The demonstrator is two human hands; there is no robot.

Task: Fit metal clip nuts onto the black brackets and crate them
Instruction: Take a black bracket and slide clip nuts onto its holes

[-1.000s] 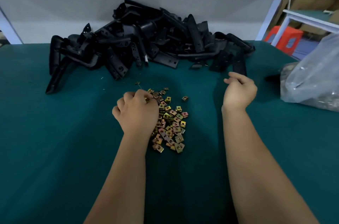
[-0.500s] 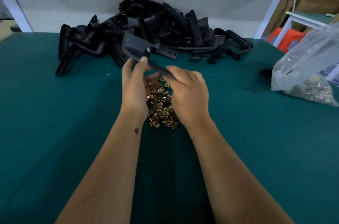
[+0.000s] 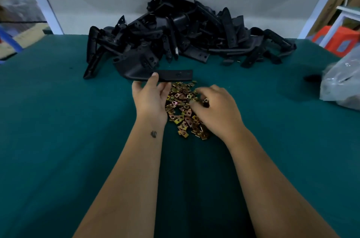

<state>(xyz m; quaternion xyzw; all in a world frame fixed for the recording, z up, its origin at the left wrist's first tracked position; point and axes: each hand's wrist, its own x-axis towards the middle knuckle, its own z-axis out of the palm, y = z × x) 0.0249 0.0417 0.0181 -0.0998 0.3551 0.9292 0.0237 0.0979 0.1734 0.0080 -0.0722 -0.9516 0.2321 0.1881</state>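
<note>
Head view: clear bag [image 3: 342, 81] of parts.

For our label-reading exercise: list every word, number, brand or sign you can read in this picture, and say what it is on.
No readable text anywhere.
The small dark mark on the left forearm is a picture, not letters.
The black brackets, clip nuts and plastic bag show no print.

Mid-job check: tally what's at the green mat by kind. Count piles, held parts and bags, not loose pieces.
bracket pile: 1
held bracket, in the left hand grip: 1
clip nut heap: 1
plastic bag, at the right edge: 1
Total: 4
</note>
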